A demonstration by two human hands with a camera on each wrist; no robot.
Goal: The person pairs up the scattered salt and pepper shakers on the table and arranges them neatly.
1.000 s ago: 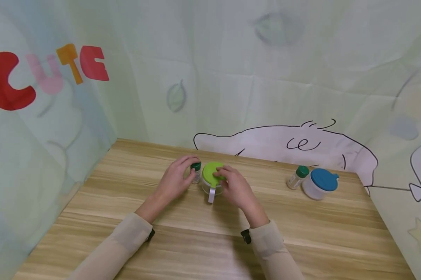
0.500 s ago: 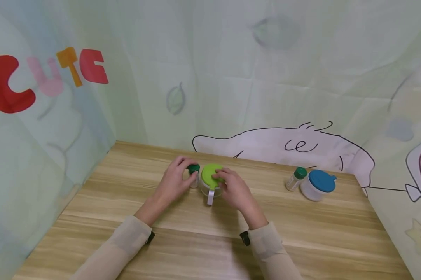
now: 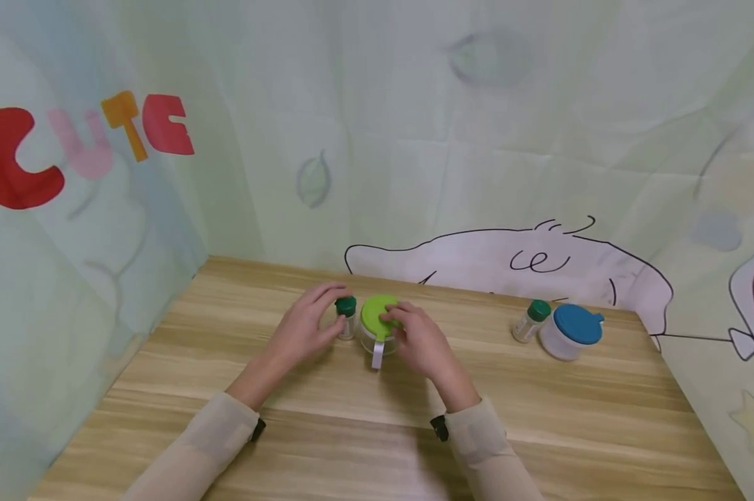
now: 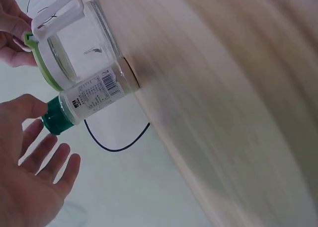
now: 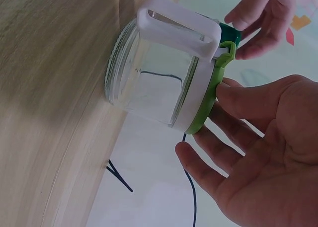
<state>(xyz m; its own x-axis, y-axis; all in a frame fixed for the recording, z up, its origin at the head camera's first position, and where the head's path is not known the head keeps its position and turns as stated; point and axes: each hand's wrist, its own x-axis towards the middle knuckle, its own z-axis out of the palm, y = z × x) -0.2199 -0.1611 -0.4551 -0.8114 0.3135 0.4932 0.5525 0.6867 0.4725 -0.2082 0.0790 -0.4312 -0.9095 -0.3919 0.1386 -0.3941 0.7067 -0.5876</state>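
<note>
A small clear shaker bottle with a green cap stands upright on the table, its barcode label visible in the left wrist view. My left hand is at its cap, the fingers spread and loose rather than wrapped around it. Just right of the bottle is a clear glass jar with a light green lid and a white handle facing me. My right hand holds the lid's right side with thumb and fingers. Some right fingertips are hidden behind the lid.
Toward the right back stand another green-capped shaker bottle and a whitish jar with a blue lid, close together. The wooden table meets a printed curtain at its back and sides.
My left hand has loosened around the shaker's cap and drawn slightly left, its fingers wider apart. The right hand stays on the green-lidded jar. The head view has shifted slightly.
</note>
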